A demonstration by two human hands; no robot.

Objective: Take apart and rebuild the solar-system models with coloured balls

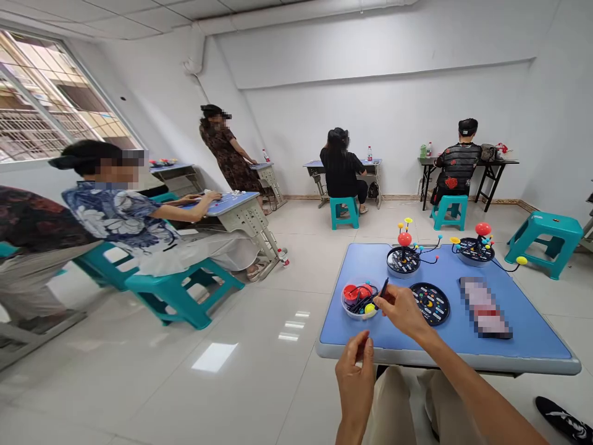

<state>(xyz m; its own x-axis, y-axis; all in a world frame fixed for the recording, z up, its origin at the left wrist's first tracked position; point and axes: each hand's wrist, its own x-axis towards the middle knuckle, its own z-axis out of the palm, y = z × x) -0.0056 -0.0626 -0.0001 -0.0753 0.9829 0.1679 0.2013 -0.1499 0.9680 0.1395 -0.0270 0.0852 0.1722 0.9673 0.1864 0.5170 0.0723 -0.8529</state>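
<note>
My right hand (402, 311) is above the blue table, its thumb and fingers pinched on a short black rod-like part (382, 293) that points up. Just left of it is a clear round tub (345, 307) with red cups, black rods and a yellow ball. Partly behind my right wrist lies a flat black printed disc (435, 306) with a moon and small coloured dots. My left hand (356, 371) is at the table's front edge, below the tub. Its fingers are loosely curved with a gap to the thumb, and nothing shows in them.
Two planet models, one (404, 259) at the back middle and another (477, 248) at the back right, have thin arms sticking out. A blurred phone-shaped object (485, 307) lies right. Teal stools (544, 238) stand around. Several other people sit or stand at desks (236, 203).
</note>
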